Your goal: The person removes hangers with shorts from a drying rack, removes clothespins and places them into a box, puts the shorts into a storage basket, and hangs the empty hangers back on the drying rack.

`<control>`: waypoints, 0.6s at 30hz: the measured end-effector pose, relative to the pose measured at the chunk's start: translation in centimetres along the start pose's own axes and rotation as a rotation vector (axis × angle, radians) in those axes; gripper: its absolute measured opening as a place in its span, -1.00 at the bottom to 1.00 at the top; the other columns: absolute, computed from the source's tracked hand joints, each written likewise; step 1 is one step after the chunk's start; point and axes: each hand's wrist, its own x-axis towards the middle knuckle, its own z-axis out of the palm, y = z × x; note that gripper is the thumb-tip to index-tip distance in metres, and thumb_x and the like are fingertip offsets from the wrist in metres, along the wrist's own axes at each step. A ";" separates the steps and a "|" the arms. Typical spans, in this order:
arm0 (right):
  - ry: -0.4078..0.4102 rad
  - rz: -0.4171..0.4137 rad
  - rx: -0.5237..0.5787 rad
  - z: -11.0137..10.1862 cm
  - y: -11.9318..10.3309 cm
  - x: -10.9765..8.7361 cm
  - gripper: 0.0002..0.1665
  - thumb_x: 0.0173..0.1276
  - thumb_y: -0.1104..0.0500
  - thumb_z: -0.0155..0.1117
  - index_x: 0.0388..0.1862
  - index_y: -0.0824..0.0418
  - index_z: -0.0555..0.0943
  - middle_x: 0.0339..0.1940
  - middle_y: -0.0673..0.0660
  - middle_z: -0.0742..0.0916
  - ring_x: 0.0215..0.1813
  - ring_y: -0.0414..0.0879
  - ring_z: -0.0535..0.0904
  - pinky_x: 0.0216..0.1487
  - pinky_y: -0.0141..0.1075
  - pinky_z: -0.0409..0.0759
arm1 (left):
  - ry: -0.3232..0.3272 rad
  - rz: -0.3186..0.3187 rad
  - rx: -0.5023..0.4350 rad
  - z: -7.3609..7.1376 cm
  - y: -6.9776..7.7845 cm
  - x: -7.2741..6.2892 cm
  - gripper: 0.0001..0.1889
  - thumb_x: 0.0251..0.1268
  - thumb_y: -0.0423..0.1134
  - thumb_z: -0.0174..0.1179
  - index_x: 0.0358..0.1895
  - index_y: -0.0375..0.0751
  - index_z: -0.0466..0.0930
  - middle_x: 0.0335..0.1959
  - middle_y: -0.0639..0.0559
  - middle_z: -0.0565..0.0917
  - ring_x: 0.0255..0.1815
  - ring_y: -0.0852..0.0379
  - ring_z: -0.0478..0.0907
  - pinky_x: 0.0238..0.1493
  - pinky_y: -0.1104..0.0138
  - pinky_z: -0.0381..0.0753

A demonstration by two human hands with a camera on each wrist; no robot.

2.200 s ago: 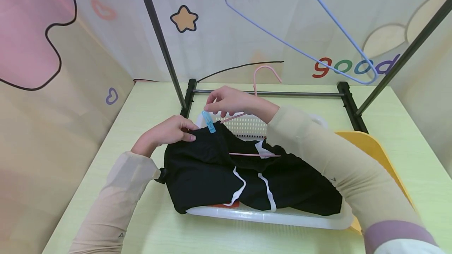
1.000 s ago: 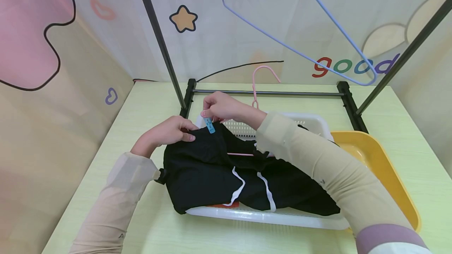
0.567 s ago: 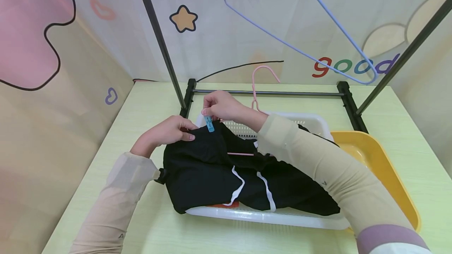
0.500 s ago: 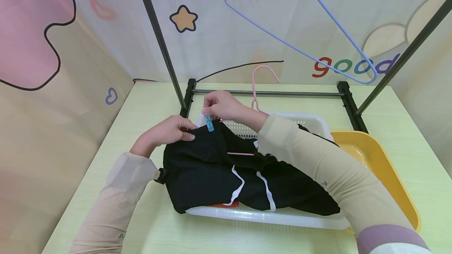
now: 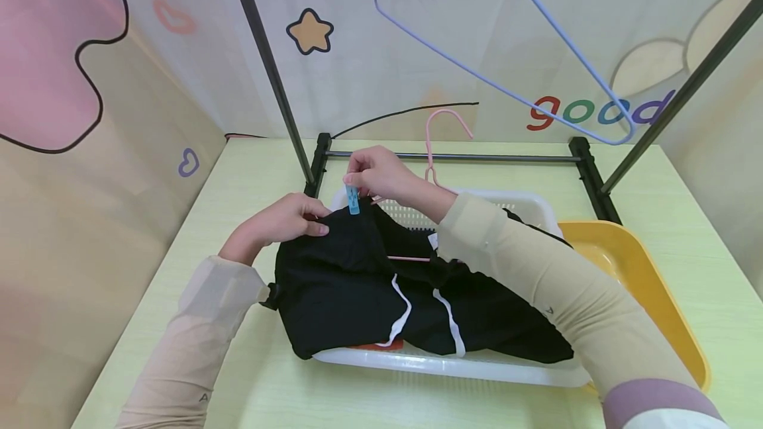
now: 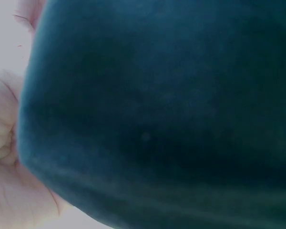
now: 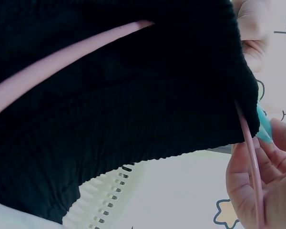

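Observation:
Black drawstring pants (image 5: 340, 290) with white cords lie over a white perforated basket (image 5: 453, 371), a pink hanger (image 5: 430, 144) running inside their waist. My left hand (image 5: 286, 220) pinches the waistband at its left corner, thumb in front; the fingers behind are hidden by cloth. Dark fabric fills most of the left wrist view beside the palm (image 6: 9, 191). A blue clothespin (image 5: 353, 200) stands nearly upright on the waistband's top edge, its upper end pinched by my right hand (image 5: 381, 174). In the right wrist view the clothespin (image 7: 263, 125) sits beside the pink hanger's arm.
A yellow tray (image 5: 650, 296) lies partly under the basket at the right. Dark rack poles (image 5: 271, 65) rise on both sides, with a low crossbar (image 5: 507, 158) behind. A blue hanger (image 5: 459, 58) hangs above.
My right hand has closed in on the clothespin's upper end and then risen a little, bringing the clothespin more upright. The waistband corner has lifted slightly. My left hand stays nearly still.

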 end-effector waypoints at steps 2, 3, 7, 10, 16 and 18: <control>0.013 0.000 0.017 0.0 0.0 0.0 -0.86 0.24 0.22 0.13 -0.46 0.27 0.48 -0.57 0.09 0.59 -0.49 -0.09 0.52 -0.45 -0.34 0.50 | 0.004 0.004 0.003 0.0 0.0 0.0 -0.91 0.11 -0.42 0.11 -0.36 -0.28 0.61 -0.48 -0.01 0.52 -0.44 0.10 0.40 -0.35 0.33 0.39; 0.020 0.000 0.026 0.0 0.0 0.0 -0.87 0.24 0.22 0.13 -0.46 0.27 0.48 -0.56 0.08 0.59 -0.49 -0.10 0.53 -0.45 -0.35 0.49 | 0.006 0.005 0.002 0.0 -0.1 0.1 -0.91 0.11 -0.42 0.11 -0.36 -0.28 0.61 -0.48 -0.01 0.52 -0.44 0.10 0.40 -0.35 0.33 0.39; 0.045 -0.001 0.058 -0.1 0.0 0.0 -0.88 0.24 0.24 0.12 -0.46 0.28 0.48 -0.57 0.07 0.59 -0.50 -0.10 0.53 -0.43 -0.34 0.47 | 0.012 0.001 -0.002 0.0 -0.1 0.1 -0.91 0.11 -0.41 0.11 -0.37 -0.28 0.61 -0.48 -0.01 0.53 -0.45 0.10 0.40 -0.36 0.33 0.39; 0.055 -0.004 0.071 -0.2 0.1 -0.1 -0.88 0.24 0.24 0.12 -0.45 0.28 0.49 -0.56 0.08 0.59 -0.49 -0.10 0.53 -0.41 -0.33 0.49 | 0.014 -0.005 -0.002 0.0 0.0 0.1 -0.91 0.11 -0.41 0.11 -0.35 -0.28 0.61 -0.47 -0.01 0.54 -0.44 0.10 0.40 -0.35 0.33 0.40; 0.081 -0.005 0.100 -0.6 0.1 0.0 -0.88 0.24 0.23 0.12 -0.42 0.28 0.48 -0.54 0.09 0.60 -0.48 -0.09 0.55 -0.38 -0.29 0.52 | 0.015 -0.007 0.001 0.0 0.1 0.0 -0.90 0.10 -0.41 0.12 -0.34 -0.28 0.62 -0.47 -0.02 0.54 -0.45 0.10 0.40 -0.35 0.33 0.40; 0.098 -0.007 0.119 -0.9 0.1 0.1 -0.88 0.25 0.23 0.12 -0.41 0.28 0.48 -0.53 0.09 0.61 -0.48 -0.10 0.55 -0.38 -0.29 0.53 | 0.010 -0.005 0.004 0.0 0.1 -0.1 -0.89 0.11 -0.42 0.12 -0.33 -0.28 0.62 -0.46 -0.02 0.55 -0.44 0.10 0.41 -0.34 0.33 0.40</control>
